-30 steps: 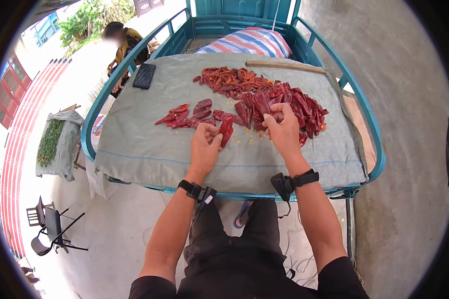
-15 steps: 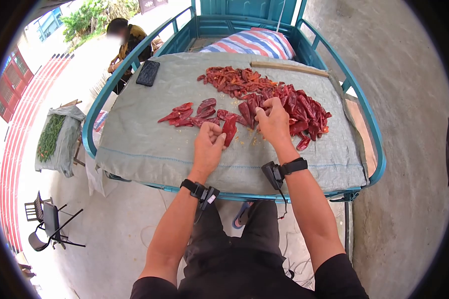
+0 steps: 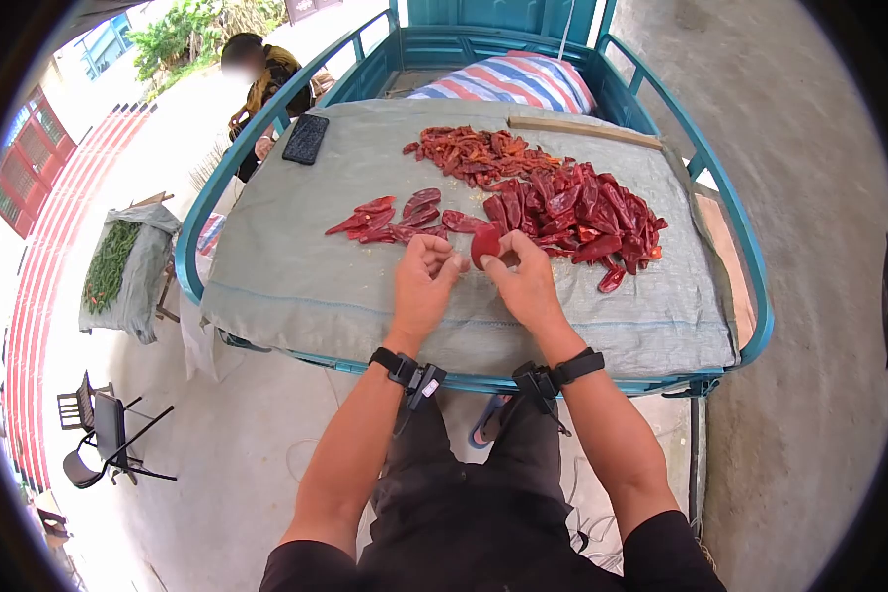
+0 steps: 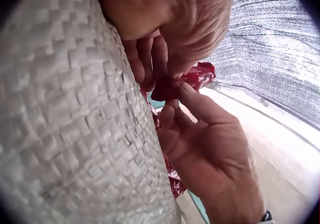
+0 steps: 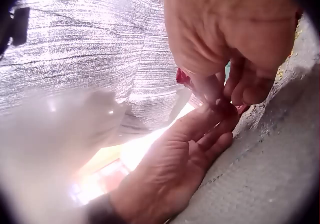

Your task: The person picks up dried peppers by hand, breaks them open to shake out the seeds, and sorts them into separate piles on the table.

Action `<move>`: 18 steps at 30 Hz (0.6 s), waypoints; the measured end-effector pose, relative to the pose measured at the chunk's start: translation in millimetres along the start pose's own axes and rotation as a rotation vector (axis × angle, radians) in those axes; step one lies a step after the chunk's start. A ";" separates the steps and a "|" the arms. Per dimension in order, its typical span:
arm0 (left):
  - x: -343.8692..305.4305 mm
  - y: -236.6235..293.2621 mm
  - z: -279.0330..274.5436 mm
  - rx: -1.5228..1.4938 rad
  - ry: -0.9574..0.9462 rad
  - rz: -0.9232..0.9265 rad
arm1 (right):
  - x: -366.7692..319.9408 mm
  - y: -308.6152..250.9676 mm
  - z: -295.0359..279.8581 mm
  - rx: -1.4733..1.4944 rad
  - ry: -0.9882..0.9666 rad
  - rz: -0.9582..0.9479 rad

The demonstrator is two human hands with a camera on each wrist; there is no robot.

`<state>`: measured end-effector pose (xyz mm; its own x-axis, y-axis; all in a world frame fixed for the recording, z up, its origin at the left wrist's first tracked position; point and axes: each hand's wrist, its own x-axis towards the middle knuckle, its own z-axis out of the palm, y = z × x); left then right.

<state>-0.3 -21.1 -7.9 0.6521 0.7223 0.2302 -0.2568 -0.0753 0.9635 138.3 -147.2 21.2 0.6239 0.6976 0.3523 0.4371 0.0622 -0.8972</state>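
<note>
Both hands meet over the near part of the cloth, around one dark red chili pepper (image 3: 484,243). My right hand (image 3: 525,284) pinches it between thumb and fingers. My left hand (image 3: 425,286) is beside it with fingers curled; in the left wrist view its thumb and fingers pinch the same pepper (image 4: 197,77) from the other side. Fingers cover most of that pepper (image 5: 183,77) in the right wrist view. Just beyond the hands lies a small group of flattened red peppers (image 3: 373,219). A larger heap of whole-looking red peppers (image 3: 602,212) is at the right.
Behind the heap are smaller, orange-red pepper pieces (image 3: 479,153). The grey woven cloth (image 3: 276,247) also carries a phone (image 3: 306,139) and a wooden strip (image 3: 587,132). Teal cart rails (image 3: 192,259) border it. A striped sack (image 3: 513,81) lies behind; another person (image 3: 266,84) sits at the left.
My right hand has left the heap's edge and moved left and nearer, meeting my left hand. The pepper that was upright in my left fingers now shows between both hands.
</note>
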 end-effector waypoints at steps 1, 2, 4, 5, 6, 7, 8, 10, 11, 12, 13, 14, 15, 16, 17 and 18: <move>-0.1 0.5 0.4 0.021 0.004 -0.012 | 2.0 -2.3 -3.8 -0.009 0.052 -0.011; 0.0 1.0 1.3 0.008 0.014 -0.008 | 1.6 -4.9 -11.5 0.024 0.083 0.025; -0.4 -0.9 3.7 -0.020 0.030 0.001 | 3.4 -0.1 -26.8 -0.002 0.104 0.089; 0.3 -1.8 4.6 0.002 0.019 0.005 | 4.7 2.7 -34.4 -0.016 0.115 0.120; 1.3 -3.5 4.1 0.025 0.010 0.010 | 6.6 0.1 -38.4 -0.066 0.148 0.101; 2.3 -5.0 3.4 0.047 0.001 0.015 | 8.2 -2.9 -43.5 -0.048 0.161 0.125; 2.5 -6.5 3.1 0.048 0.002 0.013 | 10.1 -6.5 -49.7 -0.031 0.173 0.147; 1.0 -4.4 3.9 0.052 0.004 0.009 | 20.3 -0.1 -59.5 -0.087 0.216 0.073; 0.9 -3.3 3.8 0.059 -0.002 0.007 | 23.8 2.9 -64.0 -0.087 0.223 0.094; 0.9 -2.9 3.0 0.067 -0.008 0.005 | 26.5 -8.7 -68.0 -0.086 0.231 0.116; 0.8 -2.2 2.6 0.075 -0.014 0.002 | 29.5 -18.0 -70.7 -0.083 0.238 0.139; 0.5 -1.6 2.3 0.081 -0.016 -0.005 | 34.2 -22.0 -72.2 -0.109 0.247 0.147; 0.0 -0.4 1.9 0.088 -0.019 -0.011 | 39.2 -23.5 -73.7 -0.165 0.247 0.136; -0.5 0.6 1.8 0.094 -0.022 -0.019 | 44.1 -24.2 -75.9 -0.220 0.248 0.126; -0.7 1.7 2.1 0.091 -0.023 -0.018 | 49.1 -24.5 -78.1 -0.276 0.248 0.116; -0.8 2.1 2.5 0.087 -0.023 -0.018 | 54.3 -21.5 -79.2 -0.310 0.267 0.069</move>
<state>0.4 -23.6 -5.7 0.6727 0.7080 0.2150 -0.1823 -0.1230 0.9755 214.2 -167.2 80.6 0.7870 0.4803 0.3872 0.5371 -0.2246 -0.8131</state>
